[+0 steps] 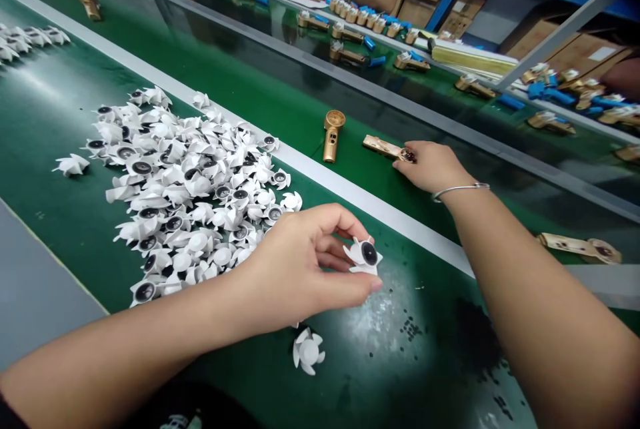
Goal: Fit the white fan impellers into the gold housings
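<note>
The left hand (300, 262) grips a white plastic fan rotor (363, 257) between closed fingers, just beside a heaped pile of rotors (190, 189) on the green counter (50, 102). The right hand's (433, 166) curled fingers hold the end of a gold metal housing (383, 147).

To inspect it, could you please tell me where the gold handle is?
Head view: the gold handle lies on the green belt, left of the gold casing at the right hand.

Behind my right hand's fingers (410, 167), a thin silver bangle (460, 190) circles the wrist; well back from my left hand's fingers (350, 287), my bare forearm (115, 342) meets a dark sleeve (7, 416).
</note>
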Demonstrator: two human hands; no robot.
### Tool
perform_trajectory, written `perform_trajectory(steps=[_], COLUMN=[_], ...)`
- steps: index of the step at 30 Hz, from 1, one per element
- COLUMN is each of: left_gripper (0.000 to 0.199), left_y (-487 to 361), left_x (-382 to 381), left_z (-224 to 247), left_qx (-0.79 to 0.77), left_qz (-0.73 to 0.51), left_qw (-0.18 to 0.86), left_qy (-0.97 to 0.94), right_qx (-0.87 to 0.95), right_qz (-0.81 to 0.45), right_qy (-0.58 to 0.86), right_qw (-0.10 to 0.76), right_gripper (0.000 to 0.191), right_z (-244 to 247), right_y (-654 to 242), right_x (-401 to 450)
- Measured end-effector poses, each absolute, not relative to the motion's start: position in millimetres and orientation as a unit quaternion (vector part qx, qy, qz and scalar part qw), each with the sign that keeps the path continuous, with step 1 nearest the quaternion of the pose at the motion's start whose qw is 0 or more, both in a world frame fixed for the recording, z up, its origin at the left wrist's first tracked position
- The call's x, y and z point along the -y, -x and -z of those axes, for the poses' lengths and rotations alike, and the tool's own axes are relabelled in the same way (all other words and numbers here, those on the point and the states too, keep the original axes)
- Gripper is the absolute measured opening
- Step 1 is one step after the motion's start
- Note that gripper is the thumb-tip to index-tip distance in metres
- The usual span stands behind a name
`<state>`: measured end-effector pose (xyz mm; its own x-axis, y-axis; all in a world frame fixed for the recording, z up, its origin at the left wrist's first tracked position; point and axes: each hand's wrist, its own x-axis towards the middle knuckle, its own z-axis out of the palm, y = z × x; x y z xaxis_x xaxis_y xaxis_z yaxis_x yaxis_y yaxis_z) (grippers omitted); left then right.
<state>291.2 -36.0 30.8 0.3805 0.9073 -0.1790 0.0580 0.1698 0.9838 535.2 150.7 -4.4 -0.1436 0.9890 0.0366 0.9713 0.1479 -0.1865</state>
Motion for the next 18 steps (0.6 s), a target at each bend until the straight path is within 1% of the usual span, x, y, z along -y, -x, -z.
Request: perform_trajectory(steps=[1, 4, 5, 7, 9, 11, 12, 14, 16, 18], left_gripper=[0.025, 0.026, 0.028, 0.031, 0.033, 0.033, 0.033, 0.035, 0.038, 0.039], left_y=[-291.3, -290.8, -290.5, -290.1, -290.1, -290.3, -290.2, -289.6, -288.1, -286.5], left_x=[35.6, 35.4, 35.8, 37.0, 38.1, 38.6, 38.6, 38.0, 37.0, 35.9], left_z=[-31.8, -33.5, -33.7, -33.6, -32.8, -31.4, -30.5, -28.9, -27.9, -27.5], left_qx=[-0.439, -0.441, -0.441, -0.435, -0.419, -0.394, -0.379, -0.353, -0.342, -0.343], left_qz=[-0.342, -0.352, -0.358, -0.379, -0.408, -0.434, -0.443, -0.453, -0.451, -0.441], left_qw=[0.626, 0.614, 0.612, 0.607, 0.599, 0.582, 0.570, 0.532, 0.485, 0.450], left_qy=[-0.547, -0.551, -0.550, -0.546, -0.548, -0.564, -0.579, -0.622, -0.667, -0.697], right_qx=[0.760, 0.773, 0.774, 0.767, 0.741, 0.703, 0.690, 0.685, 0.700, 0.721], right_qz=[-0.057, -0.035, -0.029, -0.039, -0.150, -0.284, -0.335, -0.387, -0.403, -0.389], right_qy=[0.643, 0.623, 0.618, 0.612, 0.589, 0.553, 0.536, 0.510, 0.491, 0.484], right_qw=[0.078, 0.117, 0.136, 0.187, 0.284, 0.345, 0.354, 0.348, 0.325, 0.306], right_gripper=[0.041, 0.057, 0.059, 0.055, 0.051, 0.051, 0.051, 0.049, 0.053, 0.057], right_z=[3.2, -11.9, -18.7, -30.6, -37.7, -39.7, -39.6, -38.6, -37.8, -37.4], right_y=[-535.6, -538.0, -539.5, -542.3, -543.3, -541.3, -539.5, -535.1, -531.7, -530.7], right_x=[-147.8, -107.5, -87.4, -44.4, -5.4, 23.6, 33.6, 45.3, 49.0, 49.0])
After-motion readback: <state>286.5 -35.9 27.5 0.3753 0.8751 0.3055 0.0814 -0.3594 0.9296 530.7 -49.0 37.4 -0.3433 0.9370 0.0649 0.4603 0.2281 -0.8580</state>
